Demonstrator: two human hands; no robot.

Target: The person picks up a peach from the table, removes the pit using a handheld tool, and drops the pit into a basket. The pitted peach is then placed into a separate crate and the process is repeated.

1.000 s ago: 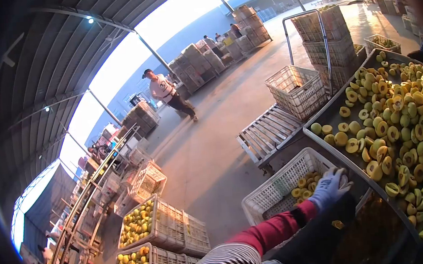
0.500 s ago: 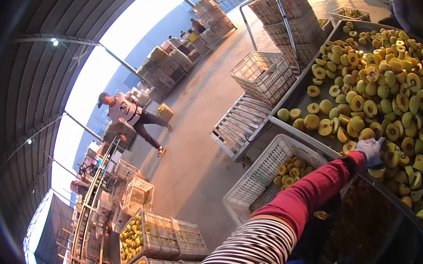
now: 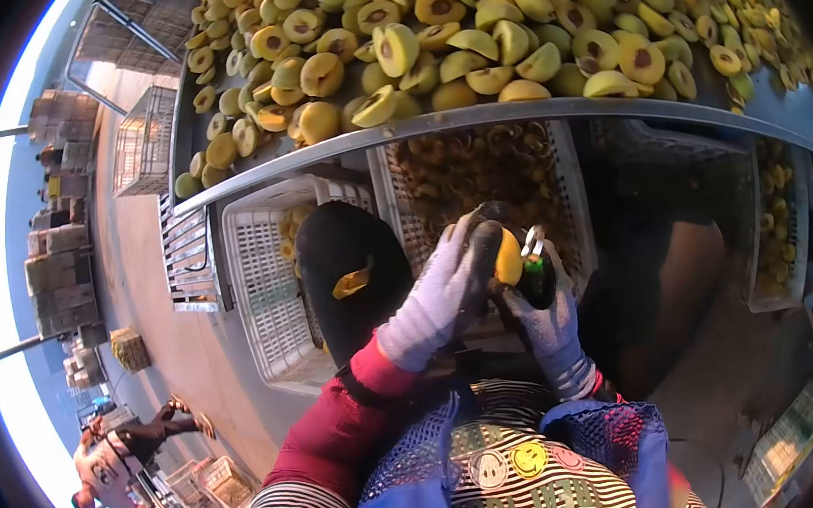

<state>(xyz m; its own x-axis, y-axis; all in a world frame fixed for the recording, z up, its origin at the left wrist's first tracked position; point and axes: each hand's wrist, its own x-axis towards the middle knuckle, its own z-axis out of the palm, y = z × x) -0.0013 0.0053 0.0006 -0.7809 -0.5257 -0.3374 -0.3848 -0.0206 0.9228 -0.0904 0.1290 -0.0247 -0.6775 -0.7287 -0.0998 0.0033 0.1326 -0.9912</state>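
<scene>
In a white knit glove with dark fingers, my left hand is closed around a yellow fruit piece above my lap. Close beside it, my gloved right hand grips a small hand tool with a shiny metal end and a green and dark handle. The metal end is right at the fruit's edge. Below my hands stands a crate holding brown peel-like scraps. Ahead, many halved yellow-green fruits, some with brown centres, are heaped on the metal-edged table.
A white plastic crate with some fruit stands at my left knee. Another crate holding fruit pieces is at the right. A slatted metal stand and a basket are beyond the table's left end. A person walks on the floor at left.
My view has swung down to my lap. An arm was reaching into the fruit heap; now both hands are together over the scrap crate with a fruit piece and the tool.
</scene>
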